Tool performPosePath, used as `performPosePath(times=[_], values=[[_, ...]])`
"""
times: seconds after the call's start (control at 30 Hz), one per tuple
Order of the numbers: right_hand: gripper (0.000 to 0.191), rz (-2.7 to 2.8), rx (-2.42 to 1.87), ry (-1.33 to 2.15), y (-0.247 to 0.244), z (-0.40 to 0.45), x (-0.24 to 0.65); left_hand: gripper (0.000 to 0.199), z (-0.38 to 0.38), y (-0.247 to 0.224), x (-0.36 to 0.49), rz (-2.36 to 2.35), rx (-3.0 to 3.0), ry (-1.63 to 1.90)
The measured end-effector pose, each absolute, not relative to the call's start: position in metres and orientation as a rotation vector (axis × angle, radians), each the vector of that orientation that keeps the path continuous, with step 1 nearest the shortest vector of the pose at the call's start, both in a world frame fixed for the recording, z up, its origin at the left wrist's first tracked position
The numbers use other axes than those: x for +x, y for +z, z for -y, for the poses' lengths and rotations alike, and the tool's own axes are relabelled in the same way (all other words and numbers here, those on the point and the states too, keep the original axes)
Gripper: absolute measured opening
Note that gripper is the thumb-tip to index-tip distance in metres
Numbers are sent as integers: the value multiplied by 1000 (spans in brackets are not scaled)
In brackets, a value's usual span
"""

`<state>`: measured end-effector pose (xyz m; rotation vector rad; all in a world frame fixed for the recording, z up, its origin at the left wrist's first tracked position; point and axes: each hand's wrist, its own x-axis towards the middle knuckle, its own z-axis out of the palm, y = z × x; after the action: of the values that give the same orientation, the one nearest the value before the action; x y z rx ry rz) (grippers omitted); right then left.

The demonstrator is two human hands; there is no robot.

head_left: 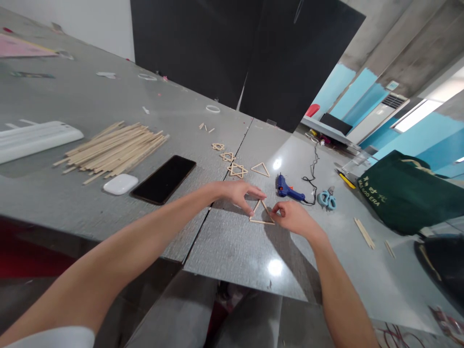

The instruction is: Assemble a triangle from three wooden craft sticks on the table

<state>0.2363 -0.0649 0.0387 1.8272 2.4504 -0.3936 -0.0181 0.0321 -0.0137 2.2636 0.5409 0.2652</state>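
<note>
A triangle of thin wooden sticks (261, 222) lies on the grey table between my two hands. My left hand (237, 194) arches over its left side, the thumb at the lower left corner and the fingertips by the top corner. On the other side, my right hand (292, 216) has its fingers pinched at the right stick, near the lower right corner. Just beyond is a second stick triangle (261, 169), with several small six-pointed stick stars (237, 170) to its left. A blue glue gun (288, 188) rests past my right hand.
Left of my hands are a black phone (165, 180), a white earbud case (121, 184) and a pile of wooden sticks (116, 149). Light-blue scissors (327, 198), a yellow cutter (346, 179), loose sticks (364, 233) and a green bag (406, 193) lie right. Black boards (224, 48) stand behind.
</note>
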Motion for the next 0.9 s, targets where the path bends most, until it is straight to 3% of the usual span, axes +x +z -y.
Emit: performPosePath(times=[0.27, 0.33, 0.43, 0.5, 0.9], values=[[18, -2381, 1883, -382, 41, 65, 239, 111, -32, -19, -17, -524, 2110, 289], [17, -2378, 1884, -379, 40, 65, 239, 96, -31, -17, -14, -566, 2114, 350], [19, -2373, 1899, -367, 39, 64, 240, 53, -27, -11, -9, -800, 2242, 591], [22, -2379, 1902, -357, 37, 63, 240, 35, -24, -8, -6, -980, 2332, 681], [24, -2423, 1894, -363, 32, 61, 243, 35, -7, -8, 9, -1104, 2444, 325]])
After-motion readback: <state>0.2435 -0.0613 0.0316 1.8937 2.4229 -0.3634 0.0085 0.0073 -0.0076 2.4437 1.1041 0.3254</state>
